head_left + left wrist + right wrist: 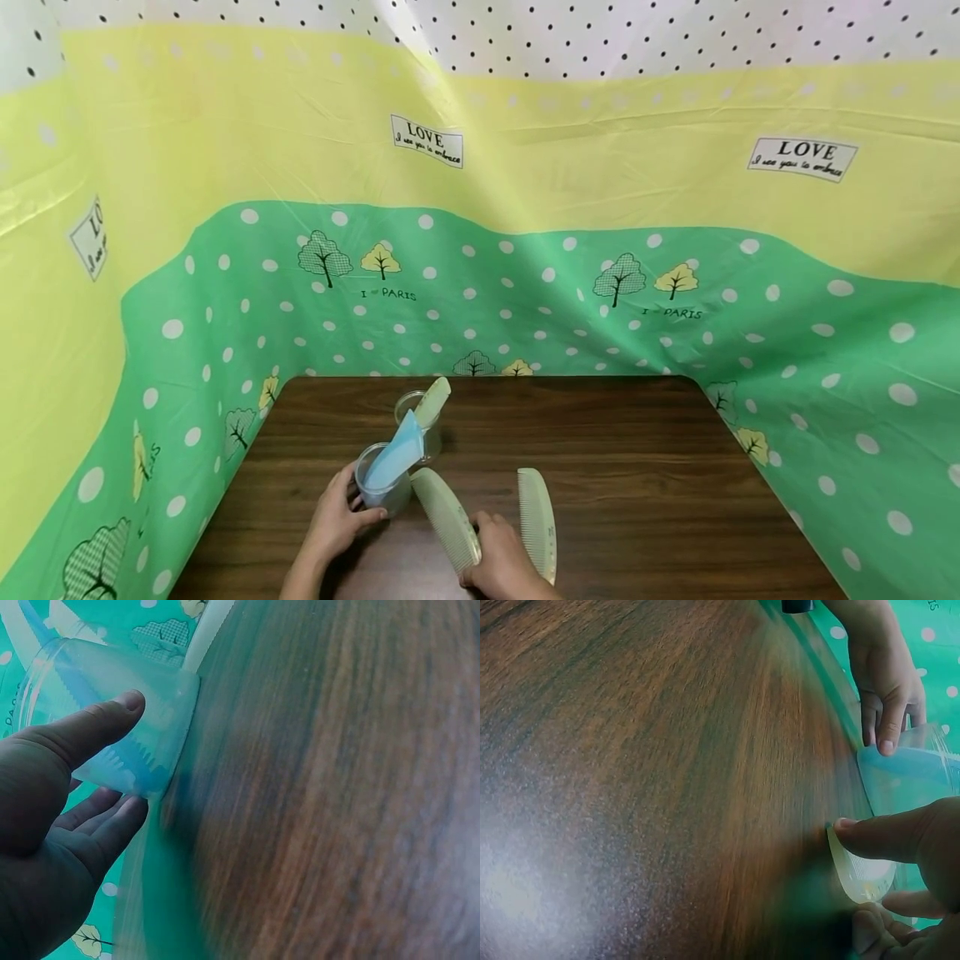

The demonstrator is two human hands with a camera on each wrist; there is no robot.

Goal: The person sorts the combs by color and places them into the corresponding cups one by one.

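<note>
My left hand [336,518] holds a clear plastic cup [396,500] upright on the table, thumb on one side and fingers on the other. A light blue comb [399,450] leans inside that cup, its teeth visible through the wall in the left wrist view. In my right hand [504,552] is a pale yellow-green comb [444,510], pinched between thumb and fingers near one end. Its far end lies close beside the cup; whether they touch I cannot tell. Another pale comb [537,515] lies on the table just right of the right hand.
Behind the held cup stands a second clear cup [432,447] with a pale comb [433,402] leaning in it. The brown wood-grain table [637,467] is bordered by a green and yellow printed curtain [525,292] at the back and sides.
</note>
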